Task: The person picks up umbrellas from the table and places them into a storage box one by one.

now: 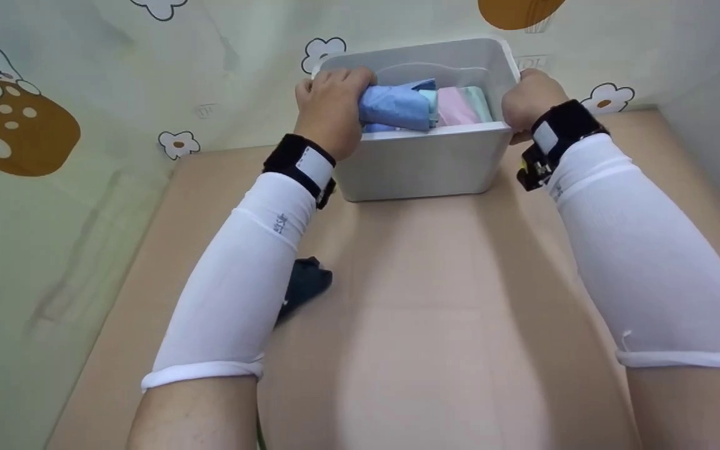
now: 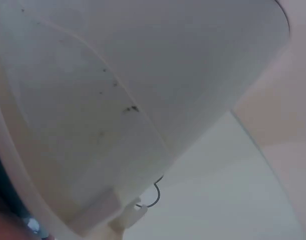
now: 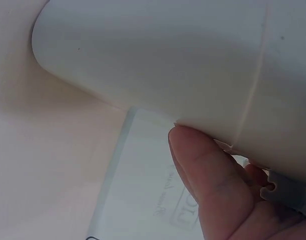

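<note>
A grey-white plastic bin (image 1: 422, 165) stands upright at the far end of the table. Inside it are a rolled blue cloth (image 1: 394, 107), a pink folded cloth (image 1: 455, 106) and a pale green one (image 1: 476, 103). My left hand (image 1: 333, 112) reaches over the bin's left rim, its curled fingers at the left end of the blue roll; its thumb is hidden. With my right hand (image 1: 532, 100) I grip the bin's right side near the rim. In the right wrist view the thumb (image 3: 208, 170) lies against the bin's outer wall (image 3: 158, 70).
A dark cloth item (image 1: 307, 284) lies on the tan tabletop (image 1: 422, 337), partly hidden behind my left forearm. A wall with cartoon flowers (image 1: 179, 144) rises right behind the bin, and another wall stands at the right edge.
</note>
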Tool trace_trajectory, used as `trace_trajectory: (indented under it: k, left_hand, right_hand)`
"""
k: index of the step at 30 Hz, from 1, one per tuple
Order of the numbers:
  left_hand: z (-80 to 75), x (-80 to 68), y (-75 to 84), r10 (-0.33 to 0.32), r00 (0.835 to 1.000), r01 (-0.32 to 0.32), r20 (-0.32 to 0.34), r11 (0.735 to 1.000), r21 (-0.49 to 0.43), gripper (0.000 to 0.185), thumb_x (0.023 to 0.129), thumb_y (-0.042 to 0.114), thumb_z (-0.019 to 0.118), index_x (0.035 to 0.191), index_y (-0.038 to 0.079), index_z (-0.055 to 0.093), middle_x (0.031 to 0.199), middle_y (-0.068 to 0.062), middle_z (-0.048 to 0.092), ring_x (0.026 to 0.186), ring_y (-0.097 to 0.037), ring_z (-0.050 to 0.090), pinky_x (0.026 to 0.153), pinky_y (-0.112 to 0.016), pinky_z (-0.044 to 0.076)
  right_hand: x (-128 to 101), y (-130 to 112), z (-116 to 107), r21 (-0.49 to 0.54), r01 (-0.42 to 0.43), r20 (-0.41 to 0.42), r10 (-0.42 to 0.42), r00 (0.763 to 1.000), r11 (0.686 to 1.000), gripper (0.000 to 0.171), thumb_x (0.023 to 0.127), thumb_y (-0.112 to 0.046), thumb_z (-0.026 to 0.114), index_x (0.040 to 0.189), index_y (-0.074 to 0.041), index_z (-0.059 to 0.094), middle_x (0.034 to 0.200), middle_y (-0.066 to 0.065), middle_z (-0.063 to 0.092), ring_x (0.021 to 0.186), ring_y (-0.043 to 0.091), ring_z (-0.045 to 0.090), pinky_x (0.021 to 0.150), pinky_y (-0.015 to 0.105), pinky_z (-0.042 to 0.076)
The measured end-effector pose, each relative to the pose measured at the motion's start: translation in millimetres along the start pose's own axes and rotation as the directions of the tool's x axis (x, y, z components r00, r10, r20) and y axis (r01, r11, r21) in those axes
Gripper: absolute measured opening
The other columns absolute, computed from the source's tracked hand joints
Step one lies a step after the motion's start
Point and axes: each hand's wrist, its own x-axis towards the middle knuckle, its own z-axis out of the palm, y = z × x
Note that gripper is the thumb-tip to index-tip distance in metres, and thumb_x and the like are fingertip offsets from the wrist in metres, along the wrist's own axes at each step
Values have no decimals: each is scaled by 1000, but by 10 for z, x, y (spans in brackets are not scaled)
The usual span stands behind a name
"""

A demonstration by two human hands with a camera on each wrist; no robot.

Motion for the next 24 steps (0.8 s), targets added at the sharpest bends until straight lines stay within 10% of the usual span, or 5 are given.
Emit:
trace_trajectory:
  k: [24]
  left_hand:
    - [-122, 105, 130, -101, 960, 91, 260, 995, 48, 58, 105, 5, 52, 150, 41, 55, 160, -8, 40, 149, -33, 29, 122, -48, 27]
  right_hand:
    - [-43, -9, 16, -12, 16, -3, -16, 1000, 1000, 61, 102, -10, 42, 161, -3, 28, 153, 22, 46, 129, 38, 58, 76, 38, 66]
